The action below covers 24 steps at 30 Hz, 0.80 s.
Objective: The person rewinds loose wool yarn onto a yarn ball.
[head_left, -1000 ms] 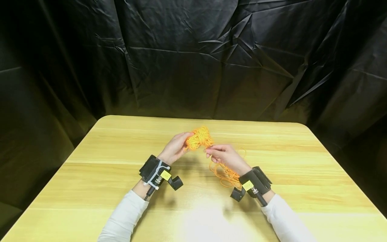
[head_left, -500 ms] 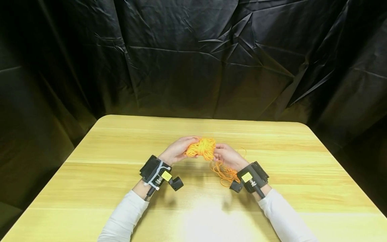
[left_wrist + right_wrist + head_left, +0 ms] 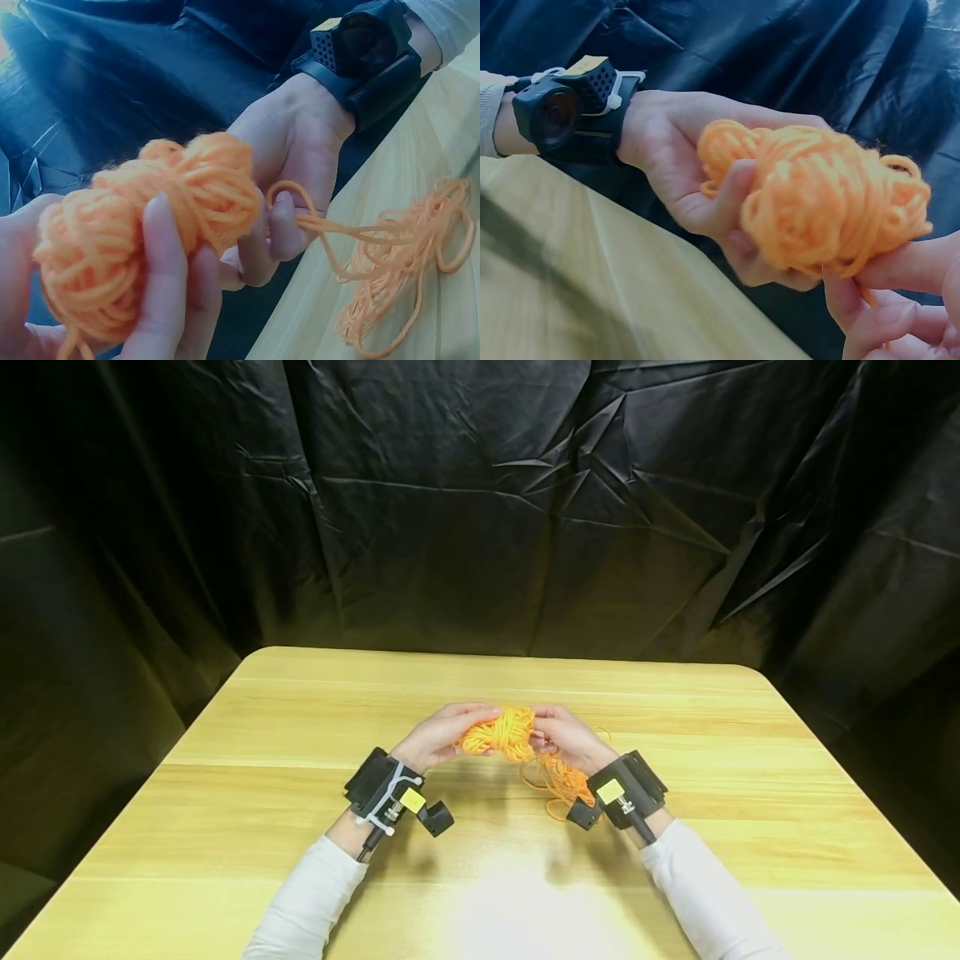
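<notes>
A skein of orange yarn, wound tight round its middle, is held above the table by my left hand. In the left wrist view that hand's fingers curl over the near side of the skein. My right hand is at the skein's right end, pinching a strand between thumb and fingers. The strand shows beneath the skein in the right wrist view. From the right hand, yarn runs down to a loose tangle on the table.
The wooden table spreads out under both arms. Behind it hangs a black sheet. Black camera straps sit on both wrists, the left strap and the right strap. The loose yarn lies below the right hand.
My left hand has lowered the skein and turned it more level. My right hand has moved from just below the skein's lower right corner to its right end.
</notes>
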Available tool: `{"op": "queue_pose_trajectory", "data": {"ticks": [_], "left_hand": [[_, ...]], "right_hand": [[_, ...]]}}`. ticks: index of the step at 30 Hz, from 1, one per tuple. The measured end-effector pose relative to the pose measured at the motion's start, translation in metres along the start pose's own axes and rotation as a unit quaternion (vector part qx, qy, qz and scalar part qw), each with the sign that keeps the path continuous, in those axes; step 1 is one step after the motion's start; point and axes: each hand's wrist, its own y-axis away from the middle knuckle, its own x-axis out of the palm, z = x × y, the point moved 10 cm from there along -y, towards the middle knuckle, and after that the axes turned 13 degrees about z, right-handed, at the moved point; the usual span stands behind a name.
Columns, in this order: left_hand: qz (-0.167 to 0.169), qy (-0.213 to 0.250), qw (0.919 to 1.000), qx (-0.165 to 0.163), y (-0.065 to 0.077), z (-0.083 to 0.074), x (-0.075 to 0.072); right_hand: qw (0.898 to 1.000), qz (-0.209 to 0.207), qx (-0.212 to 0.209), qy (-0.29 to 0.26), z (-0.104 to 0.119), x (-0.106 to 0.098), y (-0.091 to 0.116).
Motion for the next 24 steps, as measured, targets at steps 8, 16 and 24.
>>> {"op": "queue_pose_trajectory", "data": {"ticks": [8,16,24], "left_hand": [[0.016,-0.046,0.9986,-0.021,0.001,0.004,0.003],[0.003,-0.058,0.9979,-0.026,0.002,0.005,0.002],[-0.028,-0.061,0.9977,-0.010,0.002,0.006,-0.003]], "right_hand": [[0.993,-0.070,-0.003,0.091,0.019,-0.006,0.003],[0.969,-0.129,-0.031,0.208,0.044,-0.002,0.010],[0.934,-0.147,-0.095,0.313,0.068,0.015,0.016]]}}
